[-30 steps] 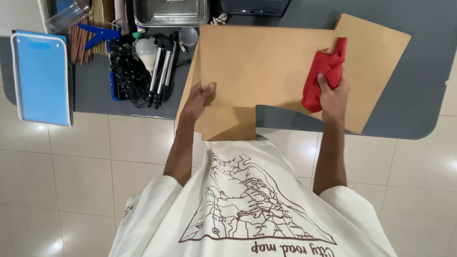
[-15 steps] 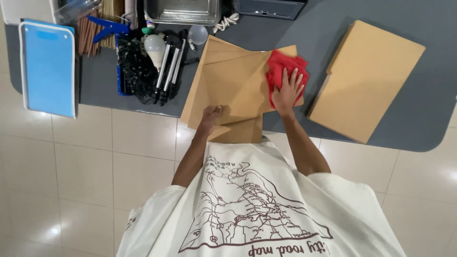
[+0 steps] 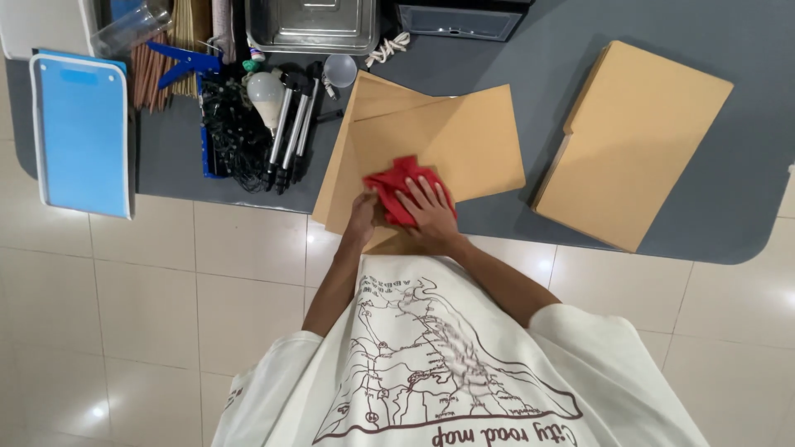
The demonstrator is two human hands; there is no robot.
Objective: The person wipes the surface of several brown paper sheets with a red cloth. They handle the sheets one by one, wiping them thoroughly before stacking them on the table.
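A tan paper folder [image 3: 451, 136] lies open on the grey table [image 3: 538, 41], overhanging its near edge. My right hand [image 3: 429, 209] presses a red cloth [image 3: 394, 184] flat onto the folder's near part, palm down with fingers spread. My left hand [image 3: 362, 212] rests on the folder's near edge, right beside the cloth and touching it.
A stack of tan folders [image 3: 633, 145] lies to the right. A blue clipboard [image 3: 81, 132] hangs over the table's left edge. Black cables, metal rods and a light bulb [image 3: 267, 91] crowd the left back, by a steel tray [image 3: 310, 25]. Tiled floor below.
My right hand has swept the red cloth leftward and toward me across the folder, ending next to my left hand. The view has also shifted.
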